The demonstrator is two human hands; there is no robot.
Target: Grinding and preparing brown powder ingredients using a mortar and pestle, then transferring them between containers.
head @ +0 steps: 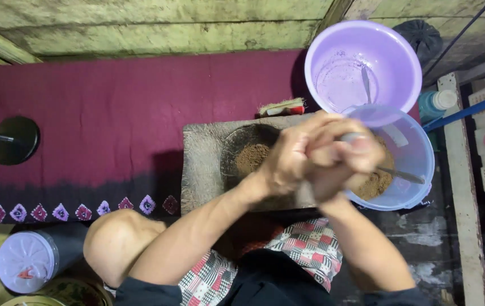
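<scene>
Clasping together at frame centre, the left hand (287, 161) and right hand (341, 164) are clenched on a grey rod-like handle (351, 136); what its lower end meets is hidden. Beneath them lies a worn stone grinding slab (202, 164) whose hollow holds brown powder (252, 157). Right of centre, a clear blue plastic bowl (415, 153) holds more powder and a metal spoon (401, 175). Risk, in my judgement: the forearm may knock this bowl, spilling powder. Farther, upper right, a lilac plastic basin (392, 56).

Clasped left hand (290, 161) and right hand (339, 161) hide what they grip and part of the grey stone mortar slab (202, 164) | metal spoon (402, 175) bowl buried in brown powder | white-lidded plastic jar (27, 262) partly cut off at bottom edge
</scene>
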